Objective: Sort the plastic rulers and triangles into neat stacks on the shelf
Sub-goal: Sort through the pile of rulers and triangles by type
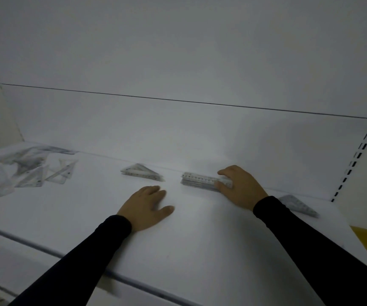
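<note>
- Head view: a white flat shelf (189,239) is seen from above, with a white back panel (178,62) behind it.
- The left hand (145,206) is laid flat on the bare shelf surface, palm down; its fingers (153,191) are released and nothing is held.
- The right hand (242,186) is placed on the right end of a neat stack of clear plastic rulers (200,181); its fingers (222,186) are curled over the front edge and its thumb is set behind, so the stack is grasped.
- The ruler stack is lying lengthwise close to the back panel, right of centre.
- A small stack of clear plastic triangles (141,172) is seen just left of the rulers, apart from them and beyond the left hand.
- A second stack of clear triangles (297,205) is partly hidden behind the right black sleeve (299,239).
- A loose, blurred heap of clear rulers and triangles (32,171) is spread at the far left of the shelf, well apart from both hands.
- Slotted uprights (359,155) are seen at the right edge.
</note>
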`<action>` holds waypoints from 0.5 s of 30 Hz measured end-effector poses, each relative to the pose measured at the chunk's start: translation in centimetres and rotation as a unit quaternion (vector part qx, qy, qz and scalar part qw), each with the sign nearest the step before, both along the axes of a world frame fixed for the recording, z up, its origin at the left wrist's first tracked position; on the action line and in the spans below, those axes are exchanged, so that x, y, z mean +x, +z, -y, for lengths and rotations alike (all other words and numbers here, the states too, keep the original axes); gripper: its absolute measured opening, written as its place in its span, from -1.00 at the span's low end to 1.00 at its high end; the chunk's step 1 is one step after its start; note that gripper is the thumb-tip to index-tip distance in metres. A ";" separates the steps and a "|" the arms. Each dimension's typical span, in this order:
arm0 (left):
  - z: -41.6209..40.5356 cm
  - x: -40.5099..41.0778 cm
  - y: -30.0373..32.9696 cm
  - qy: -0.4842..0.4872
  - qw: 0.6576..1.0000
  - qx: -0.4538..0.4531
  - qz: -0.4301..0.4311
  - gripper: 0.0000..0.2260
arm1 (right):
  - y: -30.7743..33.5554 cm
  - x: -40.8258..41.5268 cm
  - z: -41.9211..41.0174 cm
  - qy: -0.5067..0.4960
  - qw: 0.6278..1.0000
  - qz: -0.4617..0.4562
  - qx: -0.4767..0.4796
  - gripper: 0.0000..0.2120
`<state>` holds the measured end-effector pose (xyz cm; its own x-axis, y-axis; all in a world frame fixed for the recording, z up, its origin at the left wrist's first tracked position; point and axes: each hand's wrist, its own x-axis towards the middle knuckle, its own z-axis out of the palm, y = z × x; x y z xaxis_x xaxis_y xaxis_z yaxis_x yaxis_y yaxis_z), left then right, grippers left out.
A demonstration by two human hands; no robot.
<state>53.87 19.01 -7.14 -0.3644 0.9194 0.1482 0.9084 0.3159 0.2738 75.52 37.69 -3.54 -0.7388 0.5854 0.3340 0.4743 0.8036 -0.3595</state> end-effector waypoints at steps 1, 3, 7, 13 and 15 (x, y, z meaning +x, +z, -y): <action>0.0 -0.1 0.0 0.001 1.000 0.001 0.011 -0.41 | 0.0 0.0 0.5 0.003 1.000 -0.007 0.014 -0.60; 0.2 -0.2 0.4 -0.001 0.999 0.003 0.032 -0.41 | -0.1 -0.1 1.6 0.010 0.999 -0.021 0.035 -0.53; 2.0 -0.7 2.5 0.018 0.999 0.026 0.032 -0.24 | -0.3 -1.5 3.5 0.036 0.998 -0.022 0.056 -0.29; 9.9 -4.9 4.3 0.078 0.993 0.077 -0.037 -0.43 | -0.6 -6.1 7.2 0.114 0.991 0.011 0.068 -0.17; 13.0 -6.5 4.6 0.109 0.990 0.077 -0.054 -0.37 | -0.8 -8.0 8.9 0.137 0.988 0.021 0.069 -0.22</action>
<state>47.41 5.97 -2.53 -0.5262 0.7845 0.3281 0.8497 0.4698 0.2394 67.53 28.82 -4.38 -0.8781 0.3121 0.3628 0.2439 0.9441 -0.2217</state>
